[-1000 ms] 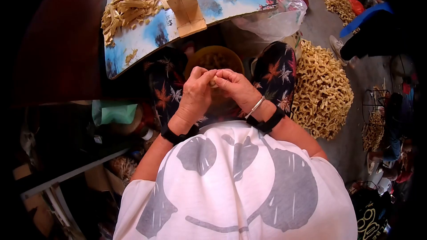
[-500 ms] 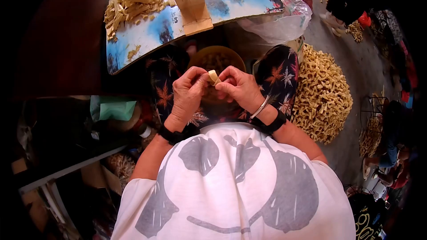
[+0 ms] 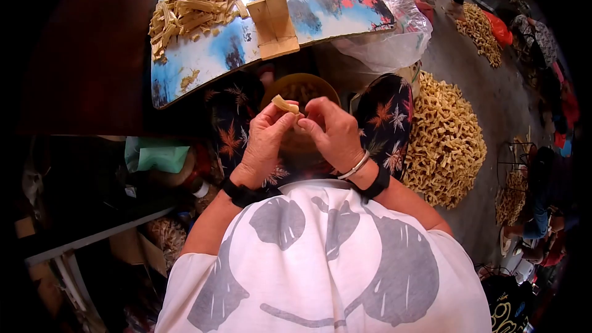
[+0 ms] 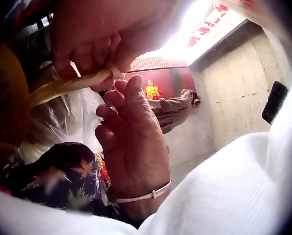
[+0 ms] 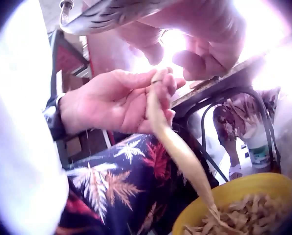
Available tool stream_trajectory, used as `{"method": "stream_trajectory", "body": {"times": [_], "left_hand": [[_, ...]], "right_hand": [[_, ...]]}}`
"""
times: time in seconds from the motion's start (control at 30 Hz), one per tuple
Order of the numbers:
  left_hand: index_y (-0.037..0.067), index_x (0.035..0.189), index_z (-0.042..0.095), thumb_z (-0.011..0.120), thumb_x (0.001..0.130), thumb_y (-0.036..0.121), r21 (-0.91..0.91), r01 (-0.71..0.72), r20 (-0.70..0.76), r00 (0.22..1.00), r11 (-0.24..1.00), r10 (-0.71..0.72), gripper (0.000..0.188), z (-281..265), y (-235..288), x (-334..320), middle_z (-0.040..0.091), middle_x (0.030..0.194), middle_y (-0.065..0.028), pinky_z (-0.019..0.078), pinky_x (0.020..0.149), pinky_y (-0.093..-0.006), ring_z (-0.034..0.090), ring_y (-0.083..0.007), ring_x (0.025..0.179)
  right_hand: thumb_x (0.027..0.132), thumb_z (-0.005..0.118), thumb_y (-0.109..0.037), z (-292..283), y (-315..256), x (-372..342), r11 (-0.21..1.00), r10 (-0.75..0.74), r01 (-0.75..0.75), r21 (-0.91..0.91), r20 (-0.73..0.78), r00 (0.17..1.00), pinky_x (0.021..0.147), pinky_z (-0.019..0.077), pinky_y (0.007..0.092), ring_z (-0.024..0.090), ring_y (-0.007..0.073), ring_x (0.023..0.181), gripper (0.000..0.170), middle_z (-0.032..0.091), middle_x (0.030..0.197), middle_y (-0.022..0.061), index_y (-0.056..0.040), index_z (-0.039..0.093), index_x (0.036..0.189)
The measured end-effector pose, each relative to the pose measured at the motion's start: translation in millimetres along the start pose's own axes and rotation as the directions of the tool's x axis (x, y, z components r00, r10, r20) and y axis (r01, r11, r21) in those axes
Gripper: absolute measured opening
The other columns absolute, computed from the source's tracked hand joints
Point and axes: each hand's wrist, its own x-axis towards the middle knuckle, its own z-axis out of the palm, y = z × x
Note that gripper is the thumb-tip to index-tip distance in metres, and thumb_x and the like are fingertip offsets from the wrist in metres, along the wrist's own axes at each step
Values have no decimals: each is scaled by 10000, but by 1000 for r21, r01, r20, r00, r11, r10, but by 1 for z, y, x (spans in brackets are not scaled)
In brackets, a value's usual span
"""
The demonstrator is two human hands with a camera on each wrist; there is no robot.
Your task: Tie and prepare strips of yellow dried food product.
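Observation:
My left hand (image 3: 265, 145) pinches a pale yellow strip (image 3: 285, 105) between thumb and fingers, in front of my lap. In the right wrist view the strip (image 5: 180, 149) bends around the left fingertips at its upper end, and its long tail hangs toward a yellow bowl (image 5: 185, 215). My right hand (image 3: 338, 132) is just beside it, with a gap between thumb and fingers. From the left wrist, the right hand (image 4: 134, 132) shows its thumb tip close by the strip's looped end (image 4: 117, 72). Short pale pieces (image 5: 248, 215) lie in the bowl.
Ahead, a painted board (image 3: 203, 65) carries a heap of loose strips (image 3: 197, 3) and an L-shaped wooden piece (image 3: 273, 24). A large pile of knotted pieces (image 3: 444, 142) is on the floor at right, near a clear plastic bag (image 3: 394, 37). Other people are farther right.
Both hands were together on a piece, then both held the strip upright between them. Now the right fingers have parted from it, and the strip leans up and left in the left hand.

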Motion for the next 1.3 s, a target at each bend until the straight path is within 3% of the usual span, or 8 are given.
{"method": "stream_trajectory", "body": {"times": [0.17,0.3,0.4,0.57,0.87,1.07,1.2,1.3], "left_hand": [[40,1212,522,602,966,131,-27,57,68,996,998,-55,274,9,5,-3,656,980,-16,491,740,-201,597,-58,854],[41,1162,561,618,964,133,277,-129,75,991,952,112,225,3,-1,-7,641,889,-15,497,667,-208,594,-77,748],[36,1080,607,610,964,118,417,-81,57,996,905,63,142,-2,5,-9,642,896,-7,500,669,-205,597,-64,758],[21,976,653,624,948,109,319,-87,-42,994,944,106,96,-2,4,-3,628,829,19,467,652,-190,557,-35,736],[27,939,657,641,938,114,445,-43,-54,996,895,75,89,-30,17,-16,559,746,65,383,578,-178,476,-14,672],[39,1011,651,634,949,121,527,-215,52,974,822,222,104,-28,19,-1,543,746,66,389,590,-168,488,-16,695],[38,987,628,621,945,66,585,-332,124,938,740,322,51,-9,37,7,557,767,51,448,651,-192,527,-42,749],[40,939,604,614,940,46,645,-408,183,903,646,388,12,-12,37,14,583,785,48,435,640,-182,521,-33,726]], "right_hand": [[869,708,-181,8,28,14,867,209,-267,420,180,961,709,506,288,629,172,767,198,620,883,73,-15,644,955],[888,685,-195,7,24,17,896,247,-232,379,8,969,711,505,273,622,141,759,191,643,839,72,-16,641,939],[877,705,-212,9,30,21,833,245,-272,482,120,962,704,505,267,617,128,753,199,650,830,62,-32,644,937],[854,737,-241,6,20,27,873,99,-233,428,313,945,640,501,233,584,69,701,229,647,793,29,-54,629,931],[862,662,-123,-4,27,38,631,296,-600,492,563,772,527,426,185,498,28,573,108,564,697,-66,-83,623,955],[922,630,-169,1,15,47,829,249,-437,349,468,848,509,376,178,471,11,578,108,562,698,-56,-62,640,935],[887,637,-150,14,8,44,939,51,-169,300,362,931,544,462,246,554,61,580,156,612,651,38,-10,649,955],[864,654,-180,10,2,45,951,52,-155,269,355,934,576,483,306,608,186,600,192,622,693,137,7,641,909]]}}
